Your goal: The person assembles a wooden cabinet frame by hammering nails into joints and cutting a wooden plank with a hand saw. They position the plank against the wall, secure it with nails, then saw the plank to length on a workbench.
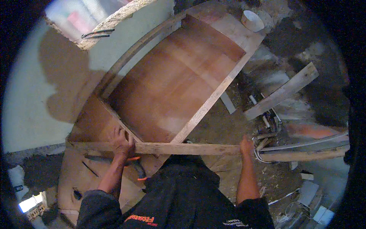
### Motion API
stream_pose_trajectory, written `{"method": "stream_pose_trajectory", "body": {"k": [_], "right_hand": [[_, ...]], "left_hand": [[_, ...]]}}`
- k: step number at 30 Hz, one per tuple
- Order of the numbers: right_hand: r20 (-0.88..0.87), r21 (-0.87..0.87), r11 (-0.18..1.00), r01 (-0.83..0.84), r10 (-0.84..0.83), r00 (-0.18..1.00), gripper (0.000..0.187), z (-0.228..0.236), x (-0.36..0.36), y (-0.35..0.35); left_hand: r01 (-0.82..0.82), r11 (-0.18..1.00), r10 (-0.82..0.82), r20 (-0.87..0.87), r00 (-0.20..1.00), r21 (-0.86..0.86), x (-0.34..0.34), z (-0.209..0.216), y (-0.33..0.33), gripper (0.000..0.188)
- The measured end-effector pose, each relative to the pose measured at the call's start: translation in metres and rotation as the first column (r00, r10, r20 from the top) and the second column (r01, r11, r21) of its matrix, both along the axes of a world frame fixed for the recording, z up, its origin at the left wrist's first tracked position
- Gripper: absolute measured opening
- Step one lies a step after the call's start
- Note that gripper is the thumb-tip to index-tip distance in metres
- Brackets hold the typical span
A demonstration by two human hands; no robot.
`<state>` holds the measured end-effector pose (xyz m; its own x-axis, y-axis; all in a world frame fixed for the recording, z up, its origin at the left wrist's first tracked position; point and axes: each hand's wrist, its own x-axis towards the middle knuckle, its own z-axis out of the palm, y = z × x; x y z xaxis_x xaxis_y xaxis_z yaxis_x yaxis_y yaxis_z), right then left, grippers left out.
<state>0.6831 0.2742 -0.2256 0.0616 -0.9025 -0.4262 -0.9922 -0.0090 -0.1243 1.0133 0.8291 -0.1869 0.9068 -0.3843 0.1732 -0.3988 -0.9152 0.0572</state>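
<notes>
A long wooden batten lies crosswise in front of me, over the near corner of a wooden frame with a brown plywood panel inside it. My left hand is closed over the batten where a shorter frame strip meets it. At the batten's right end, my right hand grips the wood, its fingers partly hidden. Just below my left hand lies a hand tool with a black and orange handle; the rest of it is partly covered.
Pliers rest on the window ledge at upper left. A white bucket stands at the far right of the frame. On the right are a loose plank, another length of wood and cables. A pale wall borders the left.
</notes>
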Motion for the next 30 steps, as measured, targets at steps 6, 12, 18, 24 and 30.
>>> {"method": "stream_pose_trajectory", "body": {"k": [6,12,18,24,30], "right_hand": [[-0.063,0.077,0.987,-0.138,0.143,0.988,0.064,0.083,0.034,0.040],[-0.104,-0.667,0.344,-0.661,0.835,0.540,0.053,0.191,0.012,0.041],[0.164,-0.303,0.918,-0.257,0.316,0.934,0.061,0.092,0.072,0.031],[0.083,-0.228,0.932,-0.281,0.306,0.948,0.068,0.072,0.084,0.041],[0.347,-0.480,0.814,-0.327,0.519,0.781,0.057,0.075,0.053,0.052]], "left_hand": [[-0.234,0.957,0.194,-0.218,0.956,-0.174,-0.010,-0.012,0.005,0.043],[-0.234,0.972,0.231,-0.084,0.969,-0.025,-0.004,0.005,-0.008,0.048],[-0.231,0.972,0.229,-0.044,0.972,-0.040,-0.028,0.034,-0.031,0.054],[-0.230,0.972,0.228,-0.054,0.972,-0.037,-0.009,0.011,-0.006,0.054],[-0.215,0.966,0.191,-0.169,0.967,-0.142,-0.015,0.016,0.010,0.041]]}}
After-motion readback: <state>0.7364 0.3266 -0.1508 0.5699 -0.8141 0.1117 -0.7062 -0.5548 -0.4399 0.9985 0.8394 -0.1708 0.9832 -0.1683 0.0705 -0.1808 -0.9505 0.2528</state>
